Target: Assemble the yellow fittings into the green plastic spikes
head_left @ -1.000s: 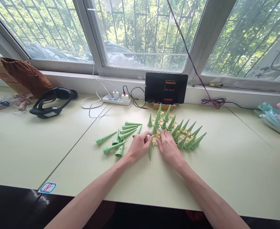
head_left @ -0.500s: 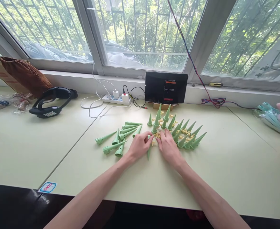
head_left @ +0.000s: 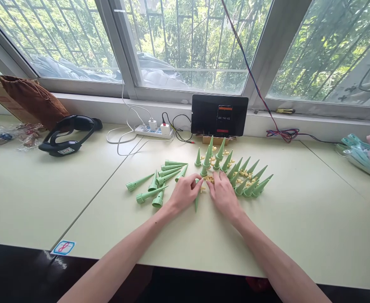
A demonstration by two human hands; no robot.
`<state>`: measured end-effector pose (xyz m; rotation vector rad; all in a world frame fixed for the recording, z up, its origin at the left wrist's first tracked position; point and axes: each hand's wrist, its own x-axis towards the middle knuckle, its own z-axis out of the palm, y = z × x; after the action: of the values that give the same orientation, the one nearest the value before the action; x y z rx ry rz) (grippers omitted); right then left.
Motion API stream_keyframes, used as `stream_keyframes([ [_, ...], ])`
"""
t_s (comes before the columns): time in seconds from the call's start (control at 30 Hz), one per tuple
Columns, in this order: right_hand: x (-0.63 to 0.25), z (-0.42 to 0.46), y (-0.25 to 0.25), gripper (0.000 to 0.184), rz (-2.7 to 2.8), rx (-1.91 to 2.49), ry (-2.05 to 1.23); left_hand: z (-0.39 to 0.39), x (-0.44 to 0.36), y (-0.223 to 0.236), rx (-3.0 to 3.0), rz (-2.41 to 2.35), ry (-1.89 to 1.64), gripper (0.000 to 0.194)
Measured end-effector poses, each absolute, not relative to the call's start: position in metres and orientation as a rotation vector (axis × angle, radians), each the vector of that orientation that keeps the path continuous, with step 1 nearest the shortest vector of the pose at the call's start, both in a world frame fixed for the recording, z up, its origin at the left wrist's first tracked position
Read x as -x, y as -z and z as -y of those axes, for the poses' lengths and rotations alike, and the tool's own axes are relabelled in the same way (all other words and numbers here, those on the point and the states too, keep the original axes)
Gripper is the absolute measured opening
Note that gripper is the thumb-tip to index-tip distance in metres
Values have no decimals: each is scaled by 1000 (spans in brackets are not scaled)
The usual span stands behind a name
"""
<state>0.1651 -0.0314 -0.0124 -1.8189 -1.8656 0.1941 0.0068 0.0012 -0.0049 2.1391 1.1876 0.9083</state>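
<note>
My left hand (head_left: 186,192) is closed, thumb and fingers pinched around a green plastic spike (head_left: 196,205) whose tip points toward me; its wider end is hidden by the fingers. My right hand (head_left: 225,194) rests palm down with its fingers stretched forward, touching the small yellow T-shaped pieces (head_left: 209,179) at the fingertips. Another small yellow piece (head_left: 202,190) lies between the hands. Beyond and to the right stand several upright green spikes (head_left: 248,188), with more yellow pieces among them. Left of my left hand, several loose green spikes (head_left: 151,195) lie on their sides.
A tablet (head_left: 205,115) showing a timer stands at the back of the pale table (head_left: 109,219). A white power strip (head_left: 155,132) with cables and a black headset (head_left: 67,136) sit left. Bagged teal and pink items (head_left: 363,153) lie far right.
The tip of the spike at my left hand has swung slightly left. My right hand has shifted a little to the right, with its fingers still at the yellow pieces.
</note>
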Motion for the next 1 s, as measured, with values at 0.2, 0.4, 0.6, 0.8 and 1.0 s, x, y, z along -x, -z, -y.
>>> stream_keyframes([
  [0.2,-165,31,10,28,1868,1823,-172,-2,-7,5,-2151,-1184,-905,25],
  [0.4,-160,38,9,23,1907,1709,-194,-2,-6,4,-2166,-1195,-910,27],
  [0.6,-158,41,9,21,1925,1636,-174,-3,-6,5,-2171,-1192,-914,27],
  [0.8,-166,38,13,24,1917,1729,-207,-2,-6,4,-2152,-1201,-911,28],
  [1.0,-165,41,16,31,1930,1720,-328,-2,-6,2,-2136,-1223,-901,30],
])
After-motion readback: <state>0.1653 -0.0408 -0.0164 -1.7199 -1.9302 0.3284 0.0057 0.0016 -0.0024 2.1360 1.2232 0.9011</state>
